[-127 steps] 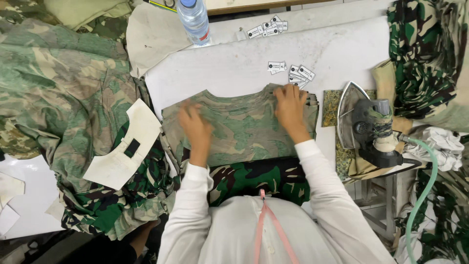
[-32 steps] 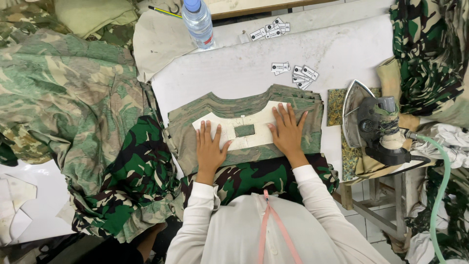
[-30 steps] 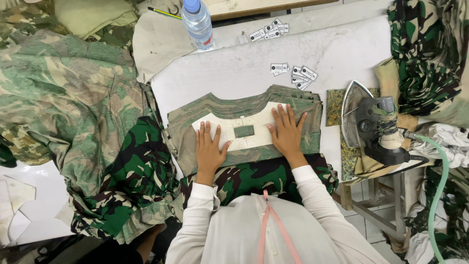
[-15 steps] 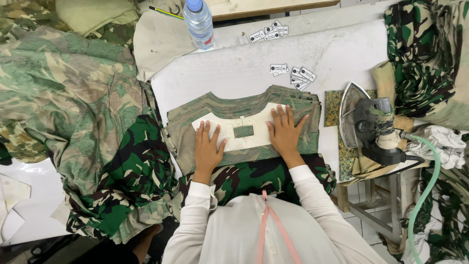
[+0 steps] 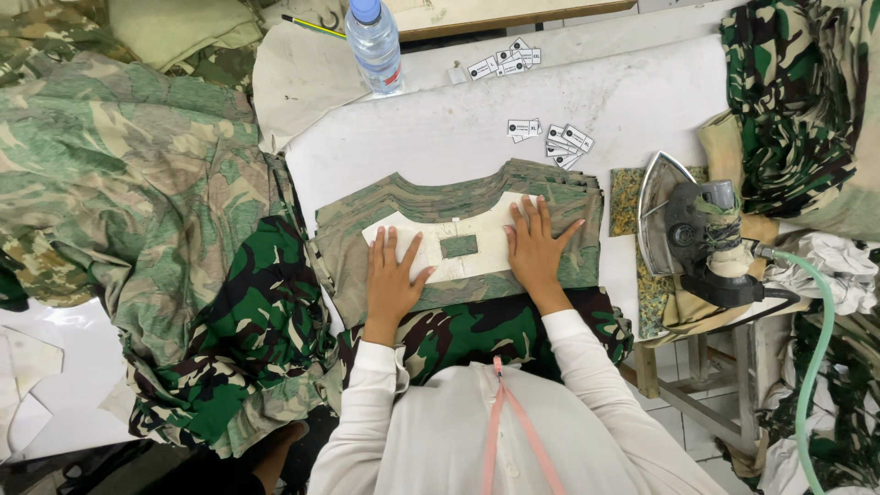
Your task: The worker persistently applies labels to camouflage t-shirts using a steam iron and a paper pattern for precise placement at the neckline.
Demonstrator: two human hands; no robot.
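Your left hand (image 5: pixel 392 280) and right hand (image 5: pixel 536 246) lie flat, fingers spread, gripping nothing, on opposite ends of the white template (image 5: pixel 440 247), whose long axis runs left-right at frame centre.

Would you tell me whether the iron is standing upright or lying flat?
Tipped up: the iron rests on its side, its shiny soleplate in plain view.

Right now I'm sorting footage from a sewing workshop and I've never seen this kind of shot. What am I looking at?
This is one camera worn on a person's head, looking down at their own arms. Both hands lie flat on a white cardboard template set on a stack of camouflage shirts on a white padded table: the left hand on its left end, the right hand on its right. Nothing is gripped. A steam iron rests to the right; a water bottle and small labels lie beyond.
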